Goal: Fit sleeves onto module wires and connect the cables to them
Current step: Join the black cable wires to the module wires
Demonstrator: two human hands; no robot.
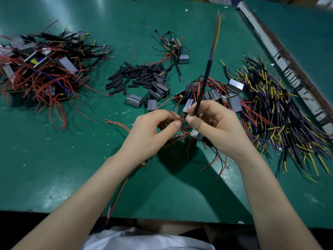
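Note:
My right hand [214, 127] pinches a black cable [203, 85] near its lower end; the cable stands up and away from me, its red, blue and yellow cores [216, 33] fanning out at the top. A small silver module [196, 134] sits under my right palm. My left hand [153, 129] pinches a thin red module wire [180, 121] right at the cable's end, the fingertips of both hands almost touching. Loose black sleeves [133, 74] lie in a heap beyond my hands.
Several silver modules with red wires [216, 94] lie just behind my hands. A big pile of black cables [281, 112] fills the right side. A tangle of modules joined to cables [43, 69] sits far left. A metal rail [281, 56] runs along the right edge.

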